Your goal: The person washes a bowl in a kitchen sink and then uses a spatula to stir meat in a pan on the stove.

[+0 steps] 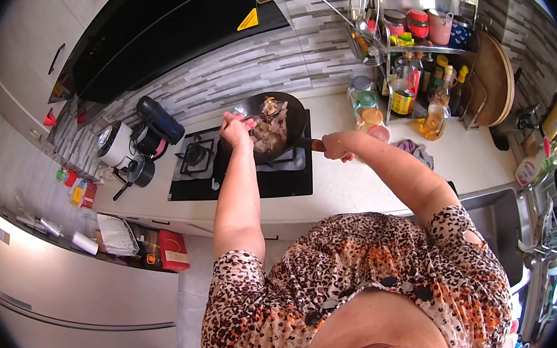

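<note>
A dark wok [297,117] with chunks of browned meat [272,134] in it is over the right burner of a black gas hob [287,185]. My right hand [338,146] is closed around the wok's wooden-ended handle [317,145], to the right of the pan. At the wok's left rim, my left hand [237,129] has its fingers curled round what looks like the thin handle of a metal ladle. The ladle's bowl [271,107] lies inside the wok near the far rim, with some meat in it. Most of the ladle's handle is hidden by the fingers.
Lidded jars [366,101] and a cloth [415,153] lie right of the wok, before a metal rack [427,49] of bottles. A small saucepan [140,171] and a dark flask [160,119] stand left of the hob. A range hood [159,34] overhangs; a sink [494,223] is at right.
</note>
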A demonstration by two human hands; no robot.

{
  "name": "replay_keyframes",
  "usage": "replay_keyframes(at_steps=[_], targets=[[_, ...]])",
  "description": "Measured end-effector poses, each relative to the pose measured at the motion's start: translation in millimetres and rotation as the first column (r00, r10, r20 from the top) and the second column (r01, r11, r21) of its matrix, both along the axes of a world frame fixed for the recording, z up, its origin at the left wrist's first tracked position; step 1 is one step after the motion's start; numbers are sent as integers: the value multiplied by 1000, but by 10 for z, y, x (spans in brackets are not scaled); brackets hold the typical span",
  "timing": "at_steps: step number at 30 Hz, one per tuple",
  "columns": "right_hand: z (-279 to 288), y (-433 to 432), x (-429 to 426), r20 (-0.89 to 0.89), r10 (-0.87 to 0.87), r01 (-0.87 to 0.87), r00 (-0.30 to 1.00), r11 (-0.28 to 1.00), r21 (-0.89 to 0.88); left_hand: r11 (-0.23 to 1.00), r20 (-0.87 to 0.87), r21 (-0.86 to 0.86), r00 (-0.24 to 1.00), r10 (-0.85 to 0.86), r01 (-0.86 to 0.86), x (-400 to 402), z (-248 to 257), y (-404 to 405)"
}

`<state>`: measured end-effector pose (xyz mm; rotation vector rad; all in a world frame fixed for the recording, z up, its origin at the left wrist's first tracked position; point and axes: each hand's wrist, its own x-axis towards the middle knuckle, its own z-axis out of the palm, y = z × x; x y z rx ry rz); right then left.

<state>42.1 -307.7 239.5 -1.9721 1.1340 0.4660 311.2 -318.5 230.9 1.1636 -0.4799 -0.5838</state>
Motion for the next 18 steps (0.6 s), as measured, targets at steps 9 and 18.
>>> replay_keyframes(at_steps=[9, 18], targets=[[-85, 8, -60, 83, 1, 5, 997, 998, -65, 867, 323, 391, 836, -442, 308, 139, 362, 157], [-61, -11, -44, 9, 21, -21, 1000, 997, -73, 801, 526, 583, 689, -499, 136, 141, 1390, 428]])
